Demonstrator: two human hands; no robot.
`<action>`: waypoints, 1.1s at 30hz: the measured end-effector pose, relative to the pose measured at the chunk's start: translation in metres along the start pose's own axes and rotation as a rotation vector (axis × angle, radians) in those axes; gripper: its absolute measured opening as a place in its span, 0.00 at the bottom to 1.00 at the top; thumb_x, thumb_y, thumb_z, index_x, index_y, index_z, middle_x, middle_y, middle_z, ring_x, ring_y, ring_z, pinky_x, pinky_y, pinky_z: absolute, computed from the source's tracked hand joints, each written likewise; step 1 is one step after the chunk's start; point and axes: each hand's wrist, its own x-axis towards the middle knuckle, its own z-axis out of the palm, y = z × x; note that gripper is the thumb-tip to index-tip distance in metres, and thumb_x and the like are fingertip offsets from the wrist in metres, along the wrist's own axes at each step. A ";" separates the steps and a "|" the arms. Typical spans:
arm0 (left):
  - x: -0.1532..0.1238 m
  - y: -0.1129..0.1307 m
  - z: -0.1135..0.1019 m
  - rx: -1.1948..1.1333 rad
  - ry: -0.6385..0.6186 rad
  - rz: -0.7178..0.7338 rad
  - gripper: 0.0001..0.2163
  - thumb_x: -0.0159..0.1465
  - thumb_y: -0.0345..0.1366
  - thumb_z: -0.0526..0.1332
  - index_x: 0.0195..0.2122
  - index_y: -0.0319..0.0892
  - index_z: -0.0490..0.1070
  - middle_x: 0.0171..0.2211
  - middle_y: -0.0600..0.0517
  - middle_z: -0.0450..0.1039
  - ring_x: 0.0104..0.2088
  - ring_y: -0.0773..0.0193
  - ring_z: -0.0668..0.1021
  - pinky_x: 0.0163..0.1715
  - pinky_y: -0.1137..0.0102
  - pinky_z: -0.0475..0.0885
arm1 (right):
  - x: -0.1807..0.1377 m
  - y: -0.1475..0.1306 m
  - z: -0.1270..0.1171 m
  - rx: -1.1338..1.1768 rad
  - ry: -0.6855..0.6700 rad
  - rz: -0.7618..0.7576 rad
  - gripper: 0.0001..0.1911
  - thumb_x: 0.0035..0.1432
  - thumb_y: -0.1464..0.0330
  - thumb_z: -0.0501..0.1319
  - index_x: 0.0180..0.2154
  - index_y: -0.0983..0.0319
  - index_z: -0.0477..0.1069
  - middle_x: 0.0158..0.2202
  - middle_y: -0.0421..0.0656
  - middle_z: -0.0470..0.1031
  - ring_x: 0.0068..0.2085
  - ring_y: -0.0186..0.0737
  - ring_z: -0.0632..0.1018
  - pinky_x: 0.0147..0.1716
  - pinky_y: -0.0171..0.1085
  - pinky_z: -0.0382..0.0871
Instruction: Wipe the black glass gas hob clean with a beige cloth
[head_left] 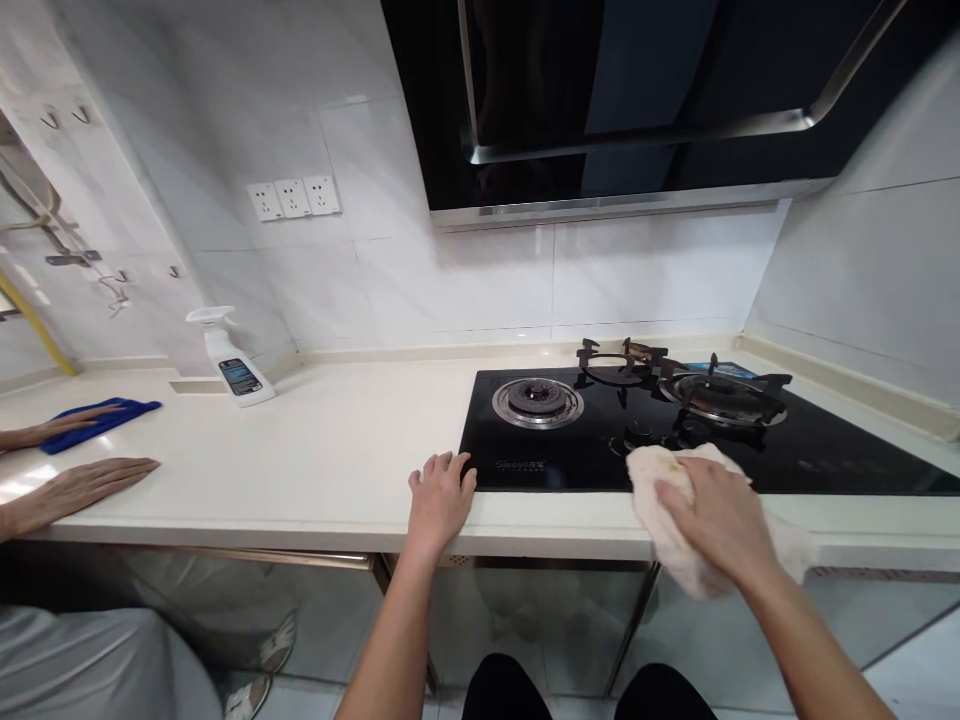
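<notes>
My right hand [716, 505] grips a white cloth [660, 485] against the front edge of the black gas stove [555, 440], beside the control knobs. Part of the cloth hangs down over the counter's edge. At the stove's front left corner, my left hand [441, 500] rests on the white counter [360, 440] with nothing in it, its fingers apart and its fingertips by the glass. The left burner [538, 400] has no pot stand on it. One pot stand [619, 365] sits loose toward the back of the stove, and the right burner [724, 398] has its stand around it.
Another person at the left has one hand [82, 490] flat on the counter and the other on a blue cloth [101, 420]. A white spray bottle [238, 365] stands near the wall. The black range hood [637, 90] juts out above the stove.
</notes>
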 end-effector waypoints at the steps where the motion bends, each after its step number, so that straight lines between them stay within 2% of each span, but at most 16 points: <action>1: 0.000 0.000 -0.001 -0.001 -0.003 0.001 0.19 0.75 0.41 0.51 0.62 0.48 0.71 0.64 0.42 0.71 0.66 0.47 0.68 0.63 0.45 0.61 | -0.002 -0.017 -0.001 0.029 -0.005 -0.051 0.29 0.68 0.52 0.48 0.57 0.65 0.71 0.56 0.57 0.74 0.54 0.62 0.73 0.52 0.56 0.68; 5: 0.000 0.000 -0.002 -0.002 -0.008 0.003 0.19 0.75 0.41 0.50 0.63 0.48 0.70 0.64 0.42 0.71 0.65 0.49 0.69 0.63 0.45 0.61 | -0.010 -0.077 -0.003 0.160 -0.037 -0.224 0.25 0.68 0.56 0.51 0.57 0.63 0.70 0.57 0.52 0.73 0.55 0.58 0.72 0.54 0.54 0.65; 7: 0.001 -0.001 -0.002 0.000 -0.015 0.002 0.19 0.75 0.42 0.50 0.63 0.49 0.70 0.64 0.43 0.71 0.65 0.49 0.69 0.63 0.47 0.61 | -0.011 -0.091 -0.003 0.220 -0.049 -0.267 0.23 0.68 0.57 0.52 0.57 0.61 0.70 0.57 0.51 0.73 0.55 0.56 0.72 0.55 0.52 0.65; 9: 0.001 -0.002 -0.002 0.001 -0.019 0.000 0.19 0.75 0.42 0.50 0.62 0.49 0.70 0.64 0.43 0.71 0.65 0.50 0.69 0.63 0.47 0.61 | -0.012 -0.093 -0.002 0.270 -0.051 -0.291 0.22 0.69 0.57 0.53 0.57 0.60 0.70 0.58 0.49 0.73 0.55 0.54 0.72 0.55 0.51 0.65; 12: 0.002 -0.003 -0.001 0.006 -0.017 0.000 0.19 0.75 0.41 0.50 0.62 0.49 0.70 0.64 0.43 0.71 0.65 0.50 0.69 0.63 0.47 0.62 | -0.008 -0.077 0.001 0.302 -0.053 -0.318 0.22 0.69 0.56 0.52 0.57 0.59 0.70 0.59 0.49 0.73 0.56 0.53 0.73 0.56 0.50 0.64; 15: 0.002 -0.003 -0.002 0.018 -0.018 -0.001 0.19 0.75 0.41 0.50 0.63 0.50 0.70 0.64 0.43 0.71 0.65 0.50 0.69 0.63 0.47 0.62 | -0.002 -0.047 0.002 0.276 -0.054 -0.295 0.25 0.69 0.54 0.50 0.57 0.61 0.71 0.60 0.50 0.73 0.57 0.54 0.73 0.57 0.51 0.64; 22: 0.001 0.000 -0.005 0.018 -0.027 -0.005 0.19 0.75 0.41 0.51 0.63 0.49 0.70 0.64 0.43 0.71 0.66 0.50 0.69 0.63 0.47 0.62 | 0.012 0.062 0.004 0.071 -0.022 -0.017 0.34 0.68 0.47 0.46 0.58 0.64 0.71 0.57 0.55 0.75 0.52 0.62 0.75 0.52 0.55 0.68; 25: 0.000 0.000 -0.004 0.013 -0.023 -0.001 0.19 0.75 0.41 0.50 0.63 0.48 0.70 0.64 0.42 0.70 0.65 0.49 0.69 0.63 0.46 0.62 | 0.013 0.096 0.003 0.021 -0.010 0.092 0.36 0.68 0.45 0.45 0.59 0.64 0.70 0.58 0.59 0.74 0.55 0.67 0.74 0.51 0.57 0.66; 27: 0.000 0.000 -0.003 0.016 -0.014 0.003 0.19 0.75 0.41 0.50 0.63 0.48 0.70 0.64 0.42 0.71 0.65 0.49 0.69 0.63 0.46 0.62 | 0.011 0.104 0.001 -0.006 -0.005 0.150 0.36 0.68 0.45 0.44 0.59 0.62 0.70 0.59 0.60 0.73 0.56 0.69 0.73 0.51 0.59 0.66; 29: 0.000 0.000 -0.002 0.020 -0.008 0.002 0.19 0.75 0.41 0.50 0.63 0.49 0.70 0.64 0.42 0.71 0.66 0.48 0.69 0.63 0.46 0.62 | 0.009 0.099 -0.001 -0.036 0.001 0.193 0.36 0.66 0.44 0.44 0.59 0.61 0.70 0.60 0.59 0.72 0.57 0.70 0.72 0.51 0.60 0.67; 33: 0.000 0.000 -0.001 0.012 -0.004 0.003 0.19 0.75 0.41 0.50 0.63 0.48 0.70 0.64 0.42 0.71 0.66 0.47 0.69 0.63 0.44 0.62 | 0.003 0.063 -0.006 -0.070 -0.014 0.195 0.36 0.67 0.46 0.43 0.59 0.63 0.70 0.58 0.59 0.72 0.55 0.68 0.72 0.51 0.60 0.68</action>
